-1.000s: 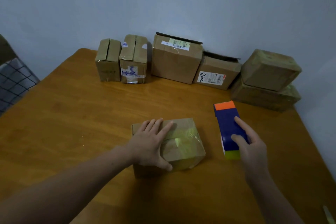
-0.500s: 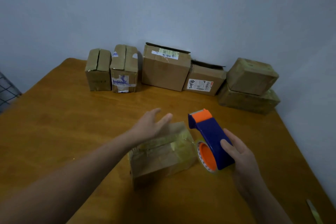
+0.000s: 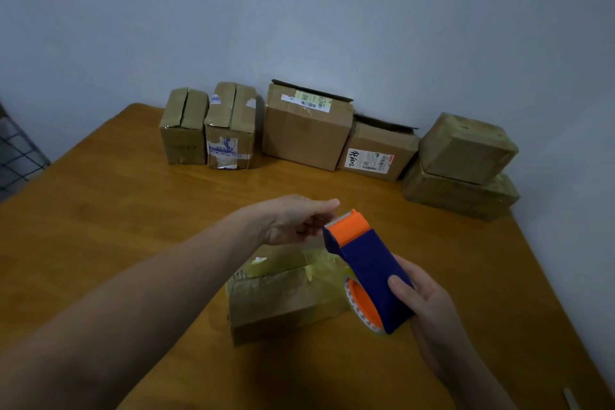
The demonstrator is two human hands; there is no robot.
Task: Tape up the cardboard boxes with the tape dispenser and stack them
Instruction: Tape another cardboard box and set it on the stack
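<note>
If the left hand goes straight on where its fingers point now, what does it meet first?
Probably the orange head of the tape dispenser, close beside the left hand; depth is unclear.

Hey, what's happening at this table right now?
A person is taping cardboard boxes. The right hand holds a blue and orange tape dispenser above a small partly taped box on the table. The left hand reaches to the dispenser's orange cutter end, seemingly for the tape end. Two stacked boxes sit at the far right; four more boxes line the wall.
</note>
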